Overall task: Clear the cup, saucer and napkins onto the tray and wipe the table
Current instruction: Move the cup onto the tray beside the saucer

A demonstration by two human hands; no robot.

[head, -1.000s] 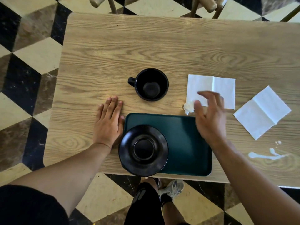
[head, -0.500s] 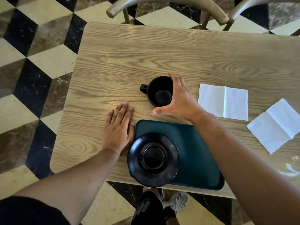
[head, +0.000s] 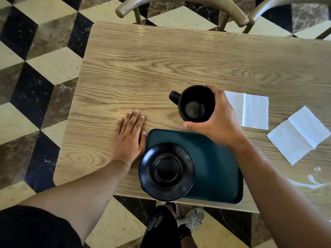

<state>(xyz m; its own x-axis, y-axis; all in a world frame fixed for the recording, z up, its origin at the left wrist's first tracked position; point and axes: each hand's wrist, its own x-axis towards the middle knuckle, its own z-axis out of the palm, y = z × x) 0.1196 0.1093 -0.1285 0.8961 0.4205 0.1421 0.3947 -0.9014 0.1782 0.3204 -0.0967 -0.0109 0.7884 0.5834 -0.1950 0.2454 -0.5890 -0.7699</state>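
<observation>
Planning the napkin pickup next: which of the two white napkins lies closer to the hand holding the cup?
The flat, squarely laid napkin, right beside the right hand that grips the cup. The other napkin lies skewed, farther right.

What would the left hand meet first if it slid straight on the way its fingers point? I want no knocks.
Only bare table, probably: the left hand points past the cup, toward the far edge.

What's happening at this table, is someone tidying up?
Yes, a person is clearing it. Their right hand grips the black cup just beyond the green tray, while the left hand rests flat on the table beside it. The saucer is already on the tray. Two napkins and a spill remain.
</observation>
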